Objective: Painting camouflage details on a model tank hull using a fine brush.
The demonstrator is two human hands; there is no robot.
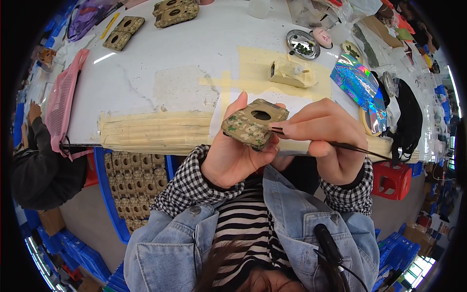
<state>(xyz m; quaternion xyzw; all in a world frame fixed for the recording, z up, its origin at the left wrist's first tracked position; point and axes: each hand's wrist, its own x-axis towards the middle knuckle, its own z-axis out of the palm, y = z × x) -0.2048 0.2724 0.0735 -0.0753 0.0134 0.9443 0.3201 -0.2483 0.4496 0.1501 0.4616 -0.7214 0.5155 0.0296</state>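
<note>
Just beyond the table's front edge, my left hand [226,160] is closed around a camouflage plastic housing [243,127]. The housing is tilted, with a round hole in its upper face and green-brown blotches on the side toward me. My right hand [333,129] pinches slim black tweezers [359,148]. Their tips are at the housing's right edge, close to my left fingertips. Whether the tips grip a small piece cannot be made out. Past my hands, a beige block [284,73] sits on masking tape on the table.
A round metal dish [300,45] holds small dark green pieces. More camouflage housings [124,32] lie at the far left, near a yellow pen-like tool [110,25]. A blue crate [113,207] full of housings stands below the table. A shiny holographic sheet [357,82] lies right; another person [41,170] sits left.
</note>
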